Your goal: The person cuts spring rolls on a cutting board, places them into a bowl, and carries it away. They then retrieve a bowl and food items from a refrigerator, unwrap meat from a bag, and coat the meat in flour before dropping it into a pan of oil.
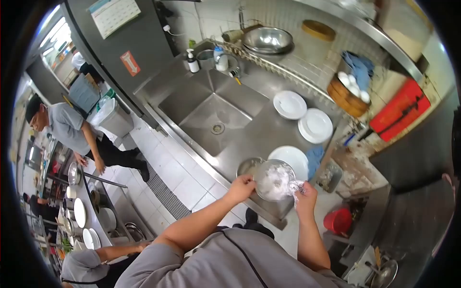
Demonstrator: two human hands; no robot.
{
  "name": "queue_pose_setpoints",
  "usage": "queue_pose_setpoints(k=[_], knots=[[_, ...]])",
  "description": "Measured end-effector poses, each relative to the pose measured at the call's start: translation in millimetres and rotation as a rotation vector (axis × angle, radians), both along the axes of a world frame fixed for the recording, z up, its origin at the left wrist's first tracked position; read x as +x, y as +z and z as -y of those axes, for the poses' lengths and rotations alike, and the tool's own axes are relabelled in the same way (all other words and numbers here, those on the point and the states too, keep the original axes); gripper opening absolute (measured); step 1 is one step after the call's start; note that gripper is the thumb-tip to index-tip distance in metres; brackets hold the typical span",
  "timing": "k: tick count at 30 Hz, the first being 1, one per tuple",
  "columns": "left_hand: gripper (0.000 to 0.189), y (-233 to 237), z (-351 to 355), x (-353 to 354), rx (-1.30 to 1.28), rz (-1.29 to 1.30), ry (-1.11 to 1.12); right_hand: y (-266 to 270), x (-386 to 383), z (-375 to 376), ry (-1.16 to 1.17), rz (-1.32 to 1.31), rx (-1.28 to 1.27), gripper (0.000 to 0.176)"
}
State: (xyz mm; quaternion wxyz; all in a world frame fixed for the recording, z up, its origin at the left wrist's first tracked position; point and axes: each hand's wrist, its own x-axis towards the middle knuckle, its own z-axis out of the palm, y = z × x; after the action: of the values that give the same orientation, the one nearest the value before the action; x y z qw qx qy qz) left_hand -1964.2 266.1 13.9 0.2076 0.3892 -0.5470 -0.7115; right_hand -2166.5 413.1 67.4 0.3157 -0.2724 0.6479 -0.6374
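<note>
My left hand (241, 188) pinches the left rim of a round metal bowl (258, 181), held above the near right end of the steel counter. White powder (277, 178) heaps up inside the bowl. At the bowl's right edge, my right hand (306, 196) is closed on a crumpled, shiny whitish plastic bag (295, 186). Partly hidden behind the bowl are another metal bowl (246, 165) and a large white plate (294, 158). A blue cloth (315, 158) lies right of that plate.
Left of the counter is a steel sink (192, 115). Stacked white plates (290, 104) and more plates (315, 126) stand farther back. A bamboo steamer (346, 98) holds white round items. A red bucket (337, 221) stands low right. A person (72, 127) walks at left; another person's sleeve (81, 264) shows below.
</note>
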Motion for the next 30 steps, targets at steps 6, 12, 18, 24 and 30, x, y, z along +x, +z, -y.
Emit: queue_pose_setpoints(k=[6, 12, 18, 24, 30], knots=[[0.016, -29.0, 170.5, 44.1, -0.099, 0.081, 0.343, -13.1, -12.5, 157.5, 0.087, 0.092, -0.046, 0.024], [0.023, -58.7, 338.3, 49.8, -0.317, 0.474, 0.374, -27.7, 10.2, 286.0, 0.094, 0.241, -0.104, 0.031], [0.035, -113.8, 538.6, -35.8, -0.447, 0.656, 0.090, -57.1, 58.0, 358.2, -0.150, 0.225, 0.003, 0.016], [0.034, -136.1, 633.8, -116.8, -0.504, 0.474, 0.002, -67.9, 92.9, 383.2, -0.334, 0.290, 0.020, 0.012], [0.031, -49.1, 641.4, -72.6, -0.297, 0.142, 0.172, -45.6, 111.6, 450.8, -0.342, 0.268, 0.011, 0.013]])
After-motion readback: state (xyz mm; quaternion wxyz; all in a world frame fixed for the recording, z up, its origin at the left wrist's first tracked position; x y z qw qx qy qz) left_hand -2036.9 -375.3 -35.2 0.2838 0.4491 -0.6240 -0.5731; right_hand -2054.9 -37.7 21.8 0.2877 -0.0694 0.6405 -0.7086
